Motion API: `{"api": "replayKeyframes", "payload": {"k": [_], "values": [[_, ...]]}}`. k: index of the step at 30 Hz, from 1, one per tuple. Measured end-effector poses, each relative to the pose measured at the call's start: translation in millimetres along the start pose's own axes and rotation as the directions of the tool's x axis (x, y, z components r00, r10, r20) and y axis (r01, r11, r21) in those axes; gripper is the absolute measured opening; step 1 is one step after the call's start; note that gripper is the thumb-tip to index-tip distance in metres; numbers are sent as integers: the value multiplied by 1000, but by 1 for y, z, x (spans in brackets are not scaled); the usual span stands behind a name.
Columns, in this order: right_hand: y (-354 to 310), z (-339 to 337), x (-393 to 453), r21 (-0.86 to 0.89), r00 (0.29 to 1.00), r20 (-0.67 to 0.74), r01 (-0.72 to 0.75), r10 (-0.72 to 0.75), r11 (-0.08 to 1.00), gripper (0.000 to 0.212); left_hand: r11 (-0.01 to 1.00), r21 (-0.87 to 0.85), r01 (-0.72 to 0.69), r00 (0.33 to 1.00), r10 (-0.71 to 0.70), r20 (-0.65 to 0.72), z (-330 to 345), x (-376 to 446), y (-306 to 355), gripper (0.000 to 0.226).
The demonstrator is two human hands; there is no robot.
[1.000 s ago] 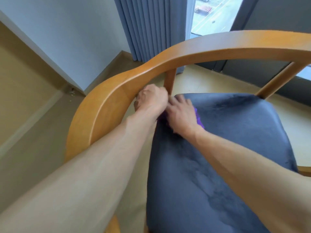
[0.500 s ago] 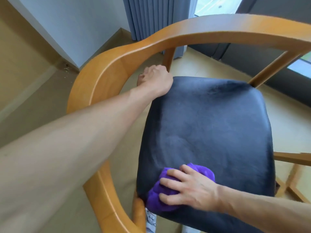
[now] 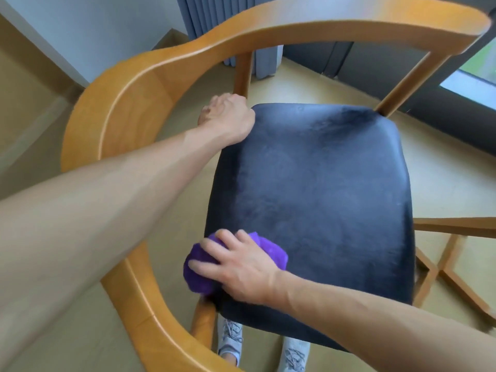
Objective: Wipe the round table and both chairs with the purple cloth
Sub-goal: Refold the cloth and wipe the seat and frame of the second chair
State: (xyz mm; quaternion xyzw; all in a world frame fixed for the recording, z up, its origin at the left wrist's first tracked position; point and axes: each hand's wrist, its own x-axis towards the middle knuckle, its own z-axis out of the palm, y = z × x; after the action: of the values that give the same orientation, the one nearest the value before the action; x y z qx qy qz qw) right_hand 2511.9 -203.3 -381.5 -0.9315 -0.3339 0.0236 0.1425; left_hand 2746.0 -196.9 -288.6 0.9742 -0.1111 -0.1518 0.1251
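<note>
A wooden chair with a curved back rail (image 3: pixel 128 108) and a dark blue padded seat (image 3: pixel 322 197) fills the view. My left hand (image 3: pixel 228 116) is curled over the seat's far left corner, beside the back post. At the near left corner of the seat, my right hand (image 3: pixel 241 267) presses down on the bunched purple cloth (image 3: pixel 198 277) with its fingers spread over it. Part of the cloth hangs off the seat edge. The round table top is not in view.
Crossed wooden legs (image 3: pixel 442 264) stand on the floor to the right of the chair. A blue curtain (image 3: pixel 204 12) and a dark window frame (image 3: pixel 402 65) lie behind it. My shoes (image 3: pixel 230 334) show under the seat's front edge.
My right hand has swept the purple cloth from the far left corner of the seat down to the near left corner. My left hand has stayed at the far corner.
</note>
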Motion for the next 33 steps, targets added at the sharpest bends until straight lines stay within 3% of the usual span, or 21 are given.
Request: {"api": "replayKeyframes", "payload": {"k": [2, 5, 8, 10, 16, 20, 22, 26, 30, 32, 33], "values": [[-17, 4, -19, 48, 985, 102, 137, -141, 989, 48, 1000, 27, 1, 1000, -1, 9, 1, 0, -2, 40], [0, -8, -64, 89, 971, 133, 187, -197, 978, 41, 999, 41, 2, 1000, -2, 16, 3, 0, -2, 40], [35, -24, -136, 55, 889, 220, 400, -402, 915, 29, 999, 37, -14, 999, 13, 30, 5, 2, 1, 41], [62, -38, -185, 45, 861, 225, 458, -455, 888, 24, 999, 39, -16, 999, 15, 28, 6, 1, 1, 41], [96, -65, -231, 53, 902, 259, 345, -347, 937, 17, 998, 26, -60, 996, 58, 64, 7, -5, 7, 42], [48, -40, -175, 108, 895, 224, 371, -386, 922, 15, 995, 2, -103, 991, 103, 86, 6, -8, 9, 41], [14, -23, -125, 141, 925, 220, 285, -311, 948, 15, 991, -3, -130, 988, 130, 87, 4, -8, 10, 40], [-25, 13, -66, 66, 865, 273, 419, -421, 905, 23, 981, 27, -192, 976, 189, 107, 6, -9, 14, 34], [15, -4, -84, 119, 929, 143, 327, -342, 938, 19, 969, 52, -241, 963, 233, 133, 14, -12, 15, 27], [63, -19, -101, 16, 934, 96, 344, -344, 939, 24, 957, 95, -276, 950, 256, 177, 24, -16, 14, 32], [92, -29, -108, -42, 959, 79, 277, -273, 960, 25, 948, 113, -297, 940, 270, 209, 30, -18, 13, 34]]}}
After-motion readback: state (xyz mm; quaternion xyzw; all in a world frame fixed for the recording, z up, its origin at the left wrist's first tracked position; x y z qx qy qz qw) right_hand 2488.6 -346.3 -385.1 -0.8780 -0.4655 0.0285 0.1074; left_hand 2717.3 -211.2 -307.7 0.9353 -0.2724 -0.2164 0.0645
